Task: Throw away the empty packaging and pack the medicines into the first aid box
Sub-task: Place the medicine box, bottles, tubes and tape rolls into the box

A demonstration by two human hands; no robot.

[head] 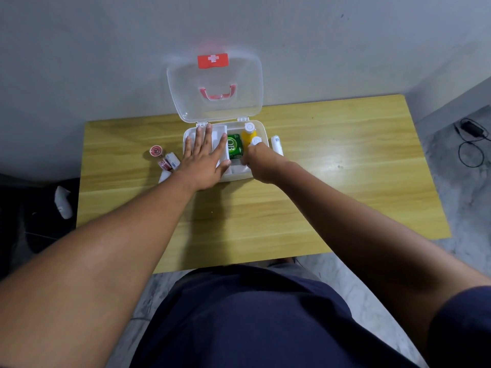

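My table runs wide under both arms, and the first aid box sits open on it, lid propped up beyond my fingertips. If I lean too hard, the lid could drop forward onto my knuckles. My left hand lies spread flat on the white tray in the box's left half; press unevenly and the tray could tip. My right hand is curled around a white-capped bottle, lowering it in, I'd judge. Just beyond it stands the yellow bottle, easy to knock. The green packet lies between my hands. A white tube waits outside my right hand, the tape rolls outside my left, where my forearm could sweep them off.
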